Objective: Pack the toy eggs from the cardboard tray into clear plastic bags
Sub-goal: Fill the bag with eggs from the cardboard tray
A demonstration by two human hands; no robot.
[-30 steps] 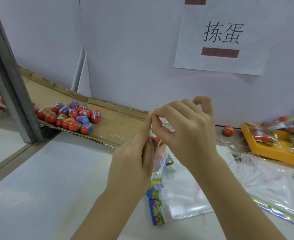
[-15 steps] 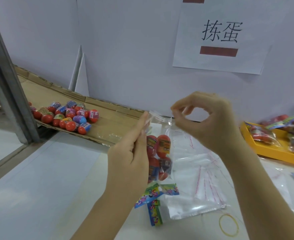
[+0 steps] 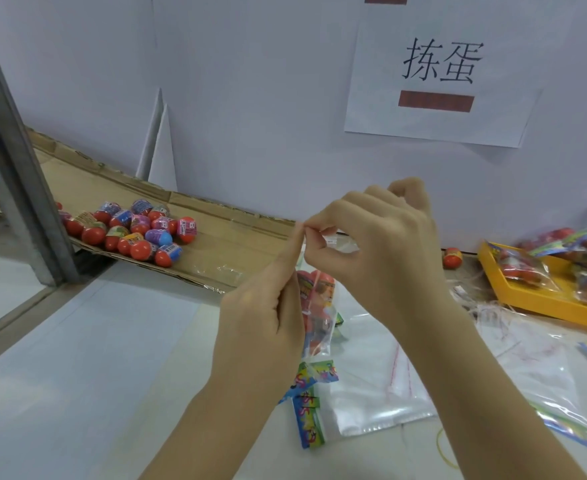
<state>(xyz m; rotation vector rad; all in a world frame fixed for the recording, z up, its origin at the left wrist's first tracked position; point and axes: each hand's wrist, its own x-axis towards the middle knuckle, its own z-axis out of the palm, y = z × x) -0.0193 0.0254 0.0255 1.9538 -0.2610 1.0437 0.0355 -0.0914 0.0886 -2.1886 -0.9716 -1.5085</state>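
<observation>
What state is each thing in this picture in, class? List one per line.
Clear plastic bag: hanging, eggs inside, top pinched.
Left hand: pinches the bag's top.
Right hand: pinches the bag's top.
Red toy eggs with coloured wrappers: loose, heaped, unpacked.
Brown cardboard tray: partly covered by eggs.
Yellow plastic tray: holds filled bags.
Stack of clear empty bags: lying flat.
Single red egg: lying apart, unpacked.

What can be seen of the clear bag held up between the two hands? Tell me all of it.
The clear bag is thin, glossy plastic and hangs upright. Its top edge is pinched between the fingertips of the left hand and the right hand. Red toy eggs with colourful wraps are stacked inside it; their number is unclear. Its lower end hangs over the flat bags lying on the white table.
</observation>
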